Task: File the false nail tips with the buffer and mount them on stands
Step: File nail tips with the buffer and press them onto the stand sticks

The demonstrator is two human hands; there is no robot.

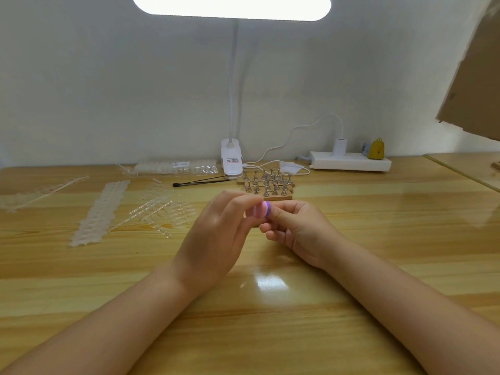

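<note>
A small pink and purple buffer (262, 208) is held between my two hands above the middle of the wooden table (378, 239). My right hand (295, 231) grips it with thumb and curled fingers. My left hand (216, 234) meets it from the left, fingertips bent against the buffer; any nail tip between the fingers is hidden. Just behind the hands, several metal nail stands (266, 181) sit on wooden strips. Clear nail tips on sprues (162, 212) lie spread to the left.
A white clip lamp (231, 161) stands at the back by the wall, its cable running to a white power strip (350, 160). A thin black brush (200, 182) lies beside the stands. Bagged nail tips (176, 167) and more strips (100, 212) lie left. Cardboard (476, 77) hangs upper right.
</note>
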